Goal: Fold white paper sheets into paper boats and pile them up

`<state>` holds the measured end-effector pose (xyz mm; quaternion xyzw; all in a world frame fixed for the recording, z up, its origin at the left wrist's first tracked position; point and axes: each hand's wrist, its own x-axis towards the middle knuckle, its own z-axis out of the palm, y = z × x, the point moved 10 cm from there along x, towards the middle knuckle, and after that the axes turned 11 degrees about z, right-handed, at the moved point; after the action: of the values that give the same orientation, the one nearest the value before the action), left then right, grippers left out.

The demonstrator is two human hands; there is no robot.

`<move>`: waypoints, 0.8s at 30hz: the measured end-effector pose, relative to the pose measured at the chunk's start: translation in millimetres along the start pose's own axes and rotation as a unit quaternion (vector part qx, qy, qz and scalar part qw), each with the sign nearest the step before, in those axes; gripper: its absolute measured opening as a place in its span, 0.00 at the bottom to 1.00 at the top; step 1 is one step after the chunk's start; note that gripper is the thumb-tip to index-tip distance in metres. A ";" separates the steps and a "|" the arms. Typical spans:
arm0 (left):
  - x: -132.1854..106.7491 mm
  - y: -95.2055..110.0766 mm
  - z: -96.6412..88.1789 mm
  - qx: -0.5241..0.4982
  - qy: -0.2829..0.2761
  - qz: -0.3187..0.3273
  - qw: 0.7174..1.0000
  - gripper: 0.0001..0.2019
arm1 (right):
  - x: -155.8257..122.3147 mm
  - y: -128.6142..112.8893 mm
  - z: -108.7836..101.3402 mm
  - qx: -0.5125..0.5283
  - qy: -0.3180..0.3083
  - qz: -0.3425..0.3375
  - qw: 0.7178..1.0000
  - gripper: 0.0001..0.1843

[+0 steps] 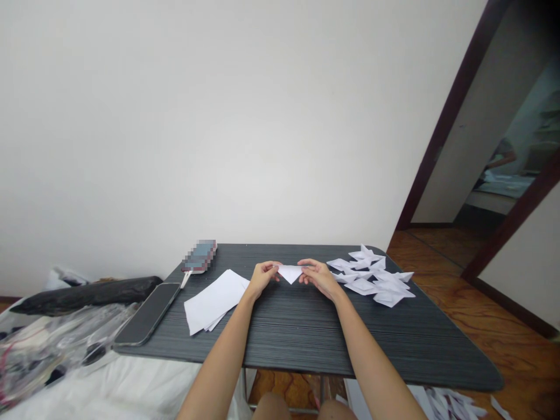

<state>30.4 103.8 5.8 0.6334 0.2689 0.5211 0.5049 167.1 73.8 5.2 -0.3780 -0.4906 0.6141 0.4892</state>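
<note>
A small white paper triangle (290,273), point down, is held between both hands over the middle of the dark table (306,332). My left hand (263,275) pinches its left corner with closed fingers. My right hand (318,276) pinches its right corner the same way. A stack of flat white sheets (214,300) lies just left of my left hand. Several folded white paper pieces (371,277) are heaped to the right of my right hand.
A black phone (149,313) lies at the table's left edge, with a small blurred box (200,256) behind it. A long dark object (87,294) and clear plastic bags (48,344) sit left of the table. Paper scraps (441,402) lie on the wooden floor. A doorway (503,175) opens at the right.
</note>
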 end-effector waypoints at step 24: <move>-2.6 13.6 6.2 -0.147 0.024 0.004 0.989 0.13 | 6.5 7.1 -11.0 0.106 0.040 0.023 0.993 0.11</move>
<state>32.9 94.7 17.6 0.5402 0.1989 0.5721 0.5842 174.3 82.5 -4.2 -0.3593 -0.3944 0.6582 0.5312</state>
